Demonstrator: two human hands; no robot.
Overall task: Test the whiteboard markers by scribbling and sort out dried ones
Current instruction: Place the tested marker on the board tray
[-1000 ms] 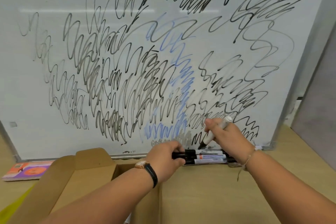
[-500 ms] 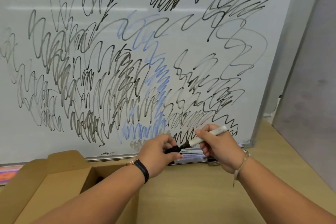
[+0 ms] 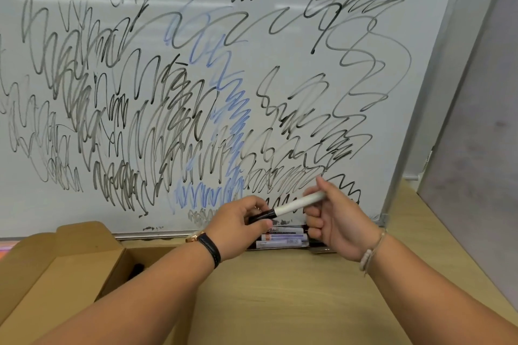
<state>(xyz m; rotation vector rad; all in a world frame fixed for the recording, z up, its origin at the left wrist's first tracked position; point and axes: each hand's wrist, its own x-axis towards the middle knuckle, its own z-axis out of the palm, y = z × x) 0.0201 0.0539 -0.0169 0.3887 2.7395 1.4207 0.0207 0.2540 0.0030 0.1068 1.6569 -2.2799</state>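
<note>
A white marker (image 3: 298,205) with a black cap (image 3: 260,216) is held between both hands just in front of the whiteboard (image 3: 84,204). My right hand (image 3: 336,221) grips the white barrel. My left hand (image 3: 238,228) pinches the black cap, which sits on the marker's tip end. The board is covered in black, grey and blue scribbles. Several more markers (image 3: 283,238) lie side by side at the foot of the board, partly hidden behind my hands.
An open cardboard box (image 3: 73,258) stands at the left on the wooden table (image 3: 280,302), with a dark object (image 3: 136,269) inside. A grey panel (image 3: 476,134) leans at the right beyond the board's metal frame.
My right hand lifted the marker off the board. My left hand came up from the markers on the table with a black cap and brought it onto the marker's tip.
</note>
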